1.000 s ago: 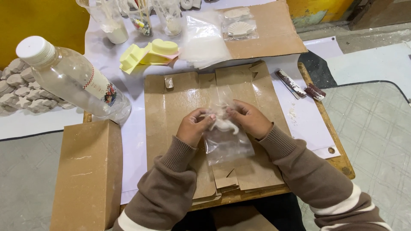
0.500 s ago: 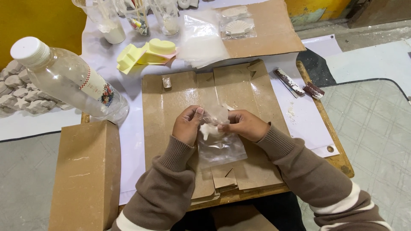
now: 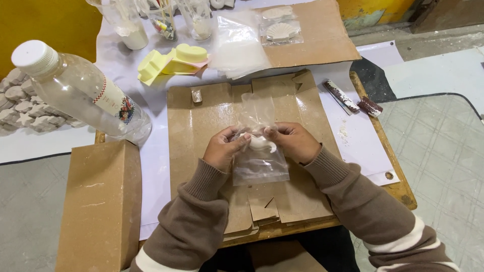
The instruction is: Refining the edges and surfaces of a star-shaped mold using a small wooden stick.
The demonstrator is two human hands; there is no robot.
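My left hand [image 3: 225, 149] and my right hand [image 3: 294, 142] meet over flattened brown cardboard [image 3: 201, 121] on a small table. Between them they hold a clear plastic bag [image 3: 259, 166] and a small white plaster piece [image 3: 260, 143]. The piece sits at the bag's middle, pinched by the fingertips of both hands. Whether it lies inside the bag or against it I cannot tell. The bag's upper part [image 3: 257, 108] stands up behind the fingers, and its lower part hangs toward me.
A clear plastic bottle [image 3: 80, 93] lies at the left. A brown cardboard box [image 3: 101, 201] stands at the near left. Yellow moulds [image 3: 171, 60], clear bags [image 3: 237, 45], bagged shell casts [image 3: 281, 26] and cups [image 3: 126, 25] sit at the back. Two small tools [image 3: 353, 98] lie right.
The hands and bag have shifted slightly away from me across the cardboard. The bag's top now stands up behind the fingers.
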